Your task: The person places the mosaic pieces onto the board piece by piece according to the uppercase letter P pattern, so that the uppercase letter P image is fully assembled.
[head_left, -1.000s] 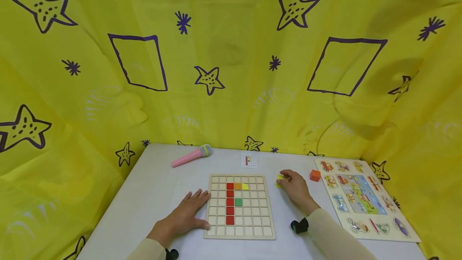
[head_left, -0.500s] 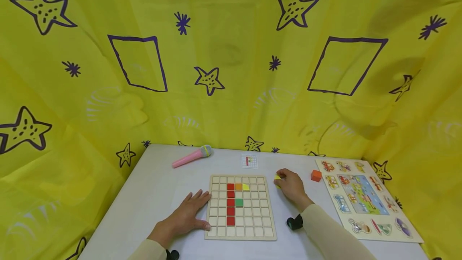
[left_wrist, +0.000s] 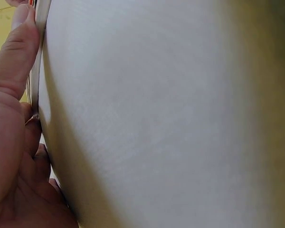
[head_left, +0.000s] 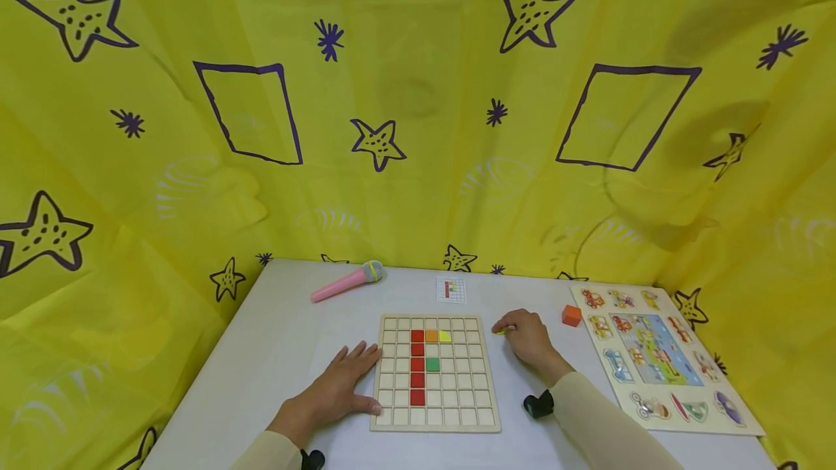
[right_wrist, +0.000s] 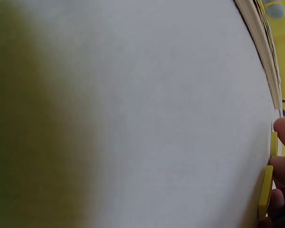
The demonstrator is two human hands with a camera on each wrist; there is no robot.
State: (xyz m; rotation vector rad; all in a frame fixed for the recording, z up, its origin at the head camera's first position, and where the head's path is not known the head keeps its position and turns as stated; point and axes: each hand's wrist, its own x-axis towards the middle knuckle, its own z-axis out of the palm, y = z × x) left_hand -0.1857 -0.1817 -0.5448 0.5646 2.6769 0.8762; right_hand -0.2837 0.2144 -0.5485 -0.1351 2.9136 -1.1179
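A wooden grid board [head_left: 465, 390] lies flat on the table. In it sit a column of red tiles [head_left: 417, 365], an orange tile [head_left: 432, 336], a yellow tile [head_left: 445, 336] and a green tile [head_left: 432, 365]. My left hand [head_left: 332, 389] rests with spread fingers at the board's left edge, thumb by the lower corner. Right of the board, my right hand [head_left: 530, 339] pinches yellow pieces low at the tabletop. The right wrist view shows one yellow piece [right_wrist: 273, 143] between finger and thumb and another yellow piece [right_wrist: 265, 192] by the curled fingers. Their full shapes are hidden.
A pink microphone [head_left: 346, 283] lies at the back left. Behind the board is a small printed pattern card [head_left: 451, 290]. An orange cube [head_left: 571, 315] stands beside a picture puzzle board [head_left: 662, 354] on the right. Yellow cloth [head_left: 418, 216] hangs around the table.
My right fingers have shifted slightly left and curled closer over the yellow pieces, so less yellow shows in the head view. The left hand and the board's tiles look the same.
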